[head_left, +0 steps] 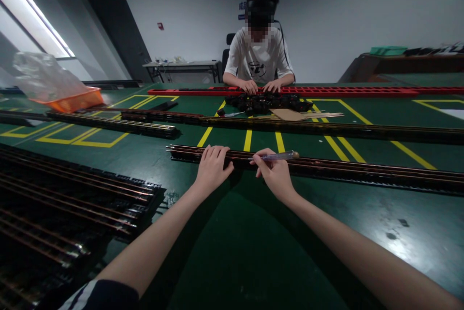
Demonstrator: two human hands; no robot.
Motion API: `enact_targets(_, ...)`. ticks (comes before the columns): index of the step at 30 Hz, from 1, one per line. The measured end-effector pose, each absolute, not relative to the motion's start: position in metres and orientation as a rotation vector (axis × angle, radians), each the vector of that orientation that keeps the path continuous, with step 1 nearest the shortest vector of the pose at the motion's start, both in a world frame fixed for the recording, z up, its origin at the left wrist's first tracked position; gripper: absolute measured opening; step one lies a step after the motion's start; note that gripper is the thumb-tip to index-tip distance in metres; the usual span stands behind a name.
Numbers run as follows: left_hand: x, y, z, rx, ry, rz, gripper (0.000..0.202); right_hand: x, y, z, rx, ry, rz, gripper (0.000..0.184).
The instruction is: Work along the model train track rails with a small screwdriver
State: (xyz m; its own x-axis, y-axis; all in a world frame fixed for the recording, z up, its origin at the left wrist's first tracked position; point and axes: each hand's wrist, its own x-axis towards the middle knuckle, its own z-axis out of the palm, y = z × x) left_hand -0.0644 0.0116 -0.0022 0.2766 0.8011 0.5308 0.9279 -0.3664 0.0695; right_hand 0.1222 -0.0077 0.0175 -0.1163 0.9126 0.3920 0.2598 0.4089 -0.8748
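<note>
A long black rail with copper-coloured strips (344, 169) lies across the green table in front of me. My left hand (214, 167) is closed over it near its left end, fingers across the top and thumb on the near side. Just to the right, my right hand (274, 175) grips a screwdriver (279, 156) with a clear, purplish handle and a tan end. The tool lies nearly level, handle to the right and its front end to the left, above the rail. Its tip is too small to make out.
Several similar rails (72, 194) lie at the left, and more (326, 129) stretch across behind mine. Opposite, a person (258, 54) works at black parts (266, 103) beside a red rail (362, 91). An orange basket (74, 101) holding a plastic bag stands far left.
</note>
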Motion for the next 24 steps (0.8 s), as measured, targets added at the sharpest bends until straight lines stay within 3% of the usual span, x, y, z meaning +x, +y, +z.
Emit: enact_targets(24, -0.0631, 0.0078, -0.0007, -2.221, -1.627, -0.692, 0.035, 0.1228, -0.0055, 0.0154, -1.032, -1.642, 0.781, 0.021)
